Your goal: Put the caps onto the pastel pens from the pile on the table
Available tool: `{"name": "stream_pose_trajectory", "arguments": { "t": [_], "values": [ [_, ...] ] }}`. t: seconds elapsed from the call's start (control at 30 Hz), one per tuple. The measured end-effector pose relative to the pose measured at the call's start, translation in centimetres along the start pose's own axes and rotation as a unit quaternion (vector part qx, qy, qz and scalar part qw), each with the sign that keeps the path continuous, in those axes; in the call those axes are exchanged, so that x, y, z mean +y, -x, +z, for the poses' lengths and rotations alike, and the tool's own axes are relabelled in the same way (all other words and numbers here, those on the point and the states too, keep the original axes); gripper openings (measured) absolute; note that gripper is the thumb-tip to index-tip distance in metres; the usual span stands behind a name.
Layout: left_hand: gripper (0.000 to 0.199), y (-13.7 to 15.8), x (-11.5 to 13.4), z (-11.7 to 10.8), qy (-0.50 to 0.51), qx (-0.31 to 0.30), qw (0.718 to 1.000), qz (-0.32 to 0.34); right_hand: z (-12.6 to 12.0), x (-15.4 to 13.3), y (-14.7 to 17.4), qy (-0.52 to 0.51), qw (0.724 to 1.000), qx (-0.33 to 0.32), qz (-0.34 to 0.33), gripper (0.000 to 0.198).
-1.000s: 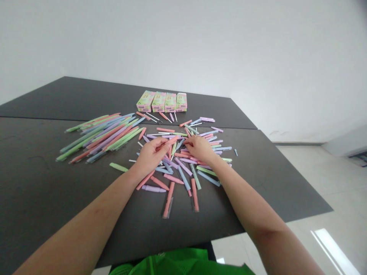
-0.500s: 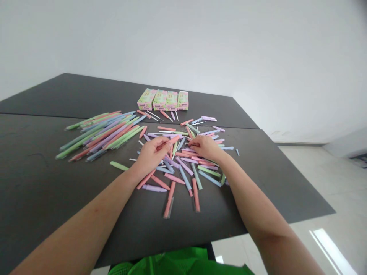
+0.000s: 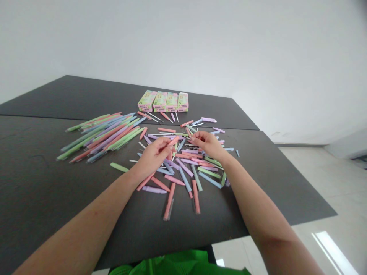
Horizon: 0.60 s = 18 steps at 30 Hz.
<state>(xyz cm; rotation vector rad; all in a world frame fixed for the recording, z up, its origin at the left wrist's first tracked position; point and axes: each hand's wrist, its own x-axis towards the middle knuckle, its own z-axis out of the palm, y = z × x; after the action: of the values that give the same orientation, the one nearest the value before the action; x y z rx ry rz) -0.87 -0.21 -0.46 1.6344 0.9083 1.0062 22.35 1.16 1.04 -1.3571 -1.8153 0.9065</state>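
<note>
My left hand [image 3: 157,154] is closed around a coral pen barrel [image 3: 174,141], which points up and to the right. My right hand [image 3: 207,144] is pinched just to the right of it, above the pile. A thin pen refill [image 3: 187,137] seems to stick out from its fingertips, though it is small and partly hidden. Under and around both hands lie loose pen parts: purple barrels [image 3: 184,167], a blue barrel [image 3: 210,179], green barrels [image 3: 209,172] and white refills [image 3: 167,133]. Two coral caps with clear clips [image 3: 169,202] lie nearest me.
On the left lies a stack of whole pens [image 3: 103,135] in several colours. Several pink and green boxes [image 3: 159,101] stand in a row at the back of the dark table [image 3: 57,206]. A seam crosses the table; a white wall [image 3: 183,42] rises behind.
My right hand has lifted slightly from the pile, its fingers now pinched on a thin refill. My left hand keeps the coral barrel, tilted a little more upward.
</note>
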Motion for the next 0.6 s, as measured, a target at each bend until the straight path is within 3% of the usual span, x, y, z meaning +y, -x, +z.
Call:
{"name": "stream_pose_trajectory", "arguments": {
  "t": [0.1, 0.17, 0.33, 0.6],
  "values": [
    [0.016, 0.1, 0.1, 0.1, 0.022, -0.007, 1.000, 0.000, 0.7, -1.0, 0.5, -0.203, 0.976, -0.074, 0.009, 0.030],
    [0.014, 0.2, 0.7, 0.1, 0.029, -0.004, 1.000, 0.001, 1.3, -1.8, 0.9, -0.276, 0.953, -0.123, 0.016, 0.030],
    [0.023, 0.5, 2.7, 0.4, 0.039, 0.003, 0.999, -0.027, 2.5, -3.0, 1.4, -0.299, 0.941, -0.160, 0.008, 0.030],
    [0.027, 0.7, 2.7, 0.6, 0.022, 0.025, 0.998, -0.054, 3.8, -3.2, 1.5, -0.346, 0.921, -0.169, 0.059, 0.024]
  ]
}}
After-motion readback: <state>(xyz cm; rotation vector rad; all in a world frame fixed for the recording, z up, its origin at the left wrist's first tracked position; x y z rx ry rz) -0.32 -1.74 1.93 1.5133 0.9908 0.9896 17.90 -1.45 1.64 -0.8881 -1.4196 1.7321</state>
